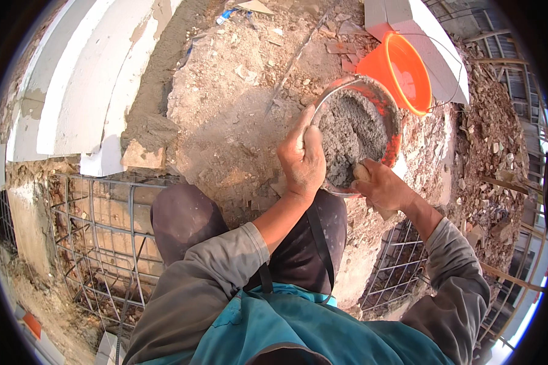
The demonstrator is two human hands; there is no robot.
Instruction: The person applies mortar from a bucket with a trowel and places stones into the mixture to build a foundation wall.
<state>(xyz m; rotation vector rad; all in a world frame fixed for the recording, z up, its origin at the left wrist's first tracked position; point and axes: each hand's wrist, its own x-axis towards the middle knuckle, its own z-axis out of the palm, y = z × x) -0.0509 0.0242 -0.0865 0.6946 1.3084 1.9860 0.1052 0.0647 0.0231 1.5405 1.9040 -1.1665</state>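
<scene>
Gripping tan handle [362, 173] with curled fingers of right hand [383, 187], at near rim of mortar bucket [396, 137], by right knee [332, 222]; clasping its left side with left hand [304, 155], with fingers pressed together, thumb at rim; noting orange bucket [379, 68] beyond, beside white block [402, 18].

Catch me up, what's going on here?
A person's left hand holds the side of a round bucket containing a grey, wet-looking mix. The right hand has its grip around a pale tool handle at the bucket's near edge; the tool's working end can't be made out. Beyond, to the right, an orange bucket sits beside a white block. More white blocks line the left.
</scene>
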